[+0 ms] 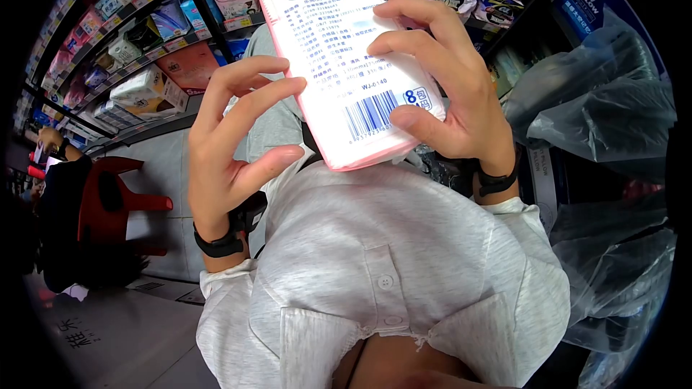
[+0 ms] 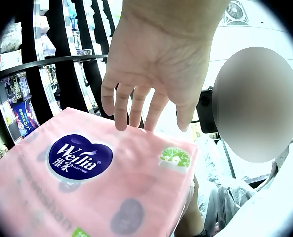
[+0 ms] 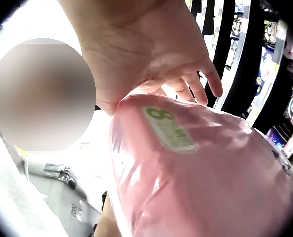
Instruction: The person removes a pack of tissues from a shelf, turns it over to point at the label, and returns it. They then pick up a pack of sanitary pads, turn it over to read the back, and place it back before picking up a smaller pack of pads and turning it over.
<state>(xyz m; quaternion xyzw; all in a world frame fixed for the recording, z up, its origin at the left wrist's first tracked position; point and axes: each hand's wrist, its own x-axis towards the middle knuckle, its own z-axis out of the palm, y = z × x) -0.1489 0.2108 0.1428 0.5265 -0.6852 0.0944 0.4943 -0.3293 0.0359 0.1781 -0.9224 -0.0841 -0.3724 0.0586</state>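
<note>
A pink and white pack of facial tissues (image 1: 360,94) is in front of the body, its printed white side with a barcode facing up in the head view. My right hand (image 1: 454,79) grips its right side, thumb beside the barcode and bent fingers over the edge. On the opposite side, the fingertips of my left hand (image 1: 231,130) touch the pack's edge, thumb apart from it. The left wrist view shows the pink face of the tissue pack (image 2: 121,173) with a dark blue logo, below my left hand (image 2: 156,74). In the right wrist view, my right hand (image 3: 146,54) lies over the pack's end.
Store shelves (image 1: 144,50) with packaged goods run along the left and far side. A red stool (image 1: 108,202) stands at left, near a person in dark clothes (image 1: 61,194). Clear plastic bags (image 1: 598,115) hang at the right, by a dark blue sign (image 1: 598,7).
</note>
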